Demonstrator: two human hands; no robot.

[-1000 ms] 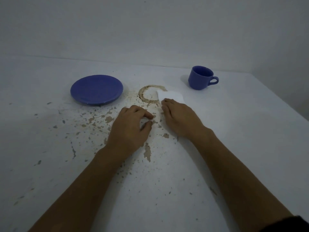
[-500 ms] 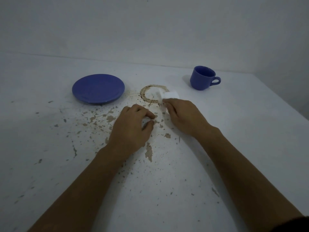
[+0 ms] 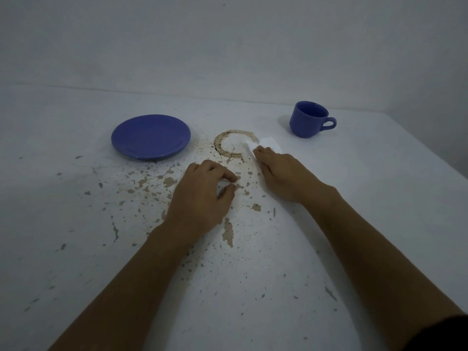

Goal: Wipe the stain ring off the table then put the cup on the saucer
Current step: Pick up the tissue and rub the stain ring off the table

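The right hand (image 3: 283, 173) covers the near part of the white tissue (image 3: 266, 144); the tissue hides the right side of the stain ring (image 3: 228, 145); both forearms run off the bottom edge; the left hand (image 3: 202, 196) hides its own palm.

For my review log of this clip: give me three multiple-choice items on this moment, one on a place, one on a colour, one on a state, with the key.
1. Where is the cup?
A. on the saucer
B. on the table, far right of the stain ring
C. in the left hand

2. What colour is the saucer?
A. blue
B. red
C. white

3. What state is the stain ring in?
A. fully wiped away
B. whole and untouched
C. partly wiped, its right side gone

Key: 1 B, the cup stands alone on the table. 2 A, the saucer matches the blue cup. 3 C, only a brown arc remains beside the white tissue under the right hand; the left hand rests empty.
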